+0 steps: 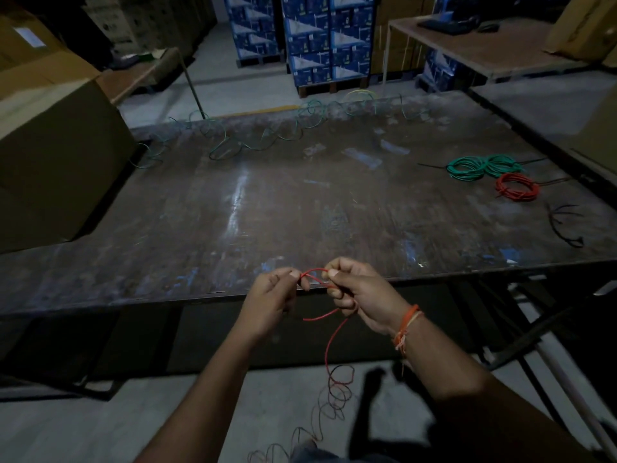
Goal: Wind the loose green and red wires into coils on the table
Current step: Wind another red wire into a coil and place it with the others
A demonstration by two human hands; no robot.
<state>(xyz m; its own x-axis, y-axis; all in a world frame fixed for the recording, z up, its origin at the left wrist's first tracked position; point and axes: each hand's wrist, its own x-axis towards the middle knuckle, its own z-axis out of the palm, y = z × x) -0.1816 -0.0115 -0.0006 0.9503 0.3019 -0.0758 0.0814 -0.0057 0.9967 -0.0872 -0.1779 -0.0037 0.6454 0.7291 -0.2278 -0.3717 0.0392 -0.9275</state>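
Head view. Both hands were raised just over the near edge of the table (pixel 233 208). The left hand (pixel 273 295) and the right hand (pixel 355 289) each pinched the red wire (pixel 329 345) between thumb and forefinger, with the remaining fingers curled. A small first loop stood between the two pinches. This appeared to be the start of a new coil, held close so that each turn could be laid on the last.

From the right hand the red wire hung down in loose curls to the floor, well below the table top. That placement probably let the slack feed up freely as winding proceeded.

Both forearms reached forward from the lower frame and converged at the loop. The right wrist bore an orange thread band (pixel 405 327).

Finished work lay at the far right of the table: green coils (pixel 480 166) and, just beside them, a red coil (pixel 517 186). A loose green wire (pixel 253 142) sprawled along the far edge, not yet wound. Black cable ties (pixel 564 225) lay near the coils, presumably for binding.
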